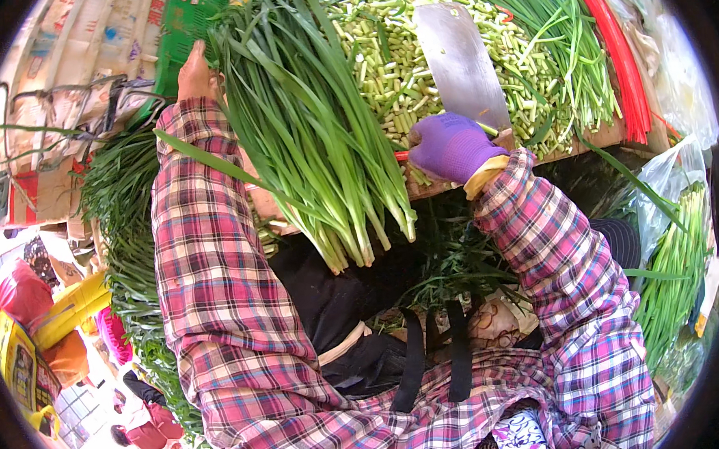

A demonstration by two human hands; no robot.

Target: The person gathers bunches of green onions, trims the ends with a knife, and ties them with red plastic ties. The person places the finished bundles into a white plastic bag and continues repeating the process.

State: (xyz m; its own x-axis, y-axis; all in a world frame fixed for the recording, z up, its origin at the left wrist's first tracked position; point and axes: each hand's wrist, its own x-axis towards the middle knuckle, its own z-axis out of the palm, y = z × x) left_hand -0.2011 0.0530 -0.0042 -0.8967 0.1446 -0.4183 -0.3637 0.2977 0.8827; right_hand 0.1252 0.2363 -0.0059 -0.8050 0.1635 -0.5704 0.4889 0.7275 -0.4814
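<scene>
My right hand (453, 147), in a purple glove, grips a cleaver (462, 66) by its handle end; the broad steel blade points away from me over a heap of chopped pale green stems (382, 71). My bare left hand (196, 74) lies at the left side of a large bunch of long flat garlic chives (305, 123), with part of the hand hidden behind the leaves. The bunch's pale root ends hang over the near edge of the wooden board (599, 139).
More green stalks (576, 60) lie at the right beside red strips (616, 58). A green plastic basket (184, 26) stands beyond my left hand. Dark leafy greens (135, 248) hang at the left; a bagged bunch (673, 269) is far right. People are at lower left.
</scene>
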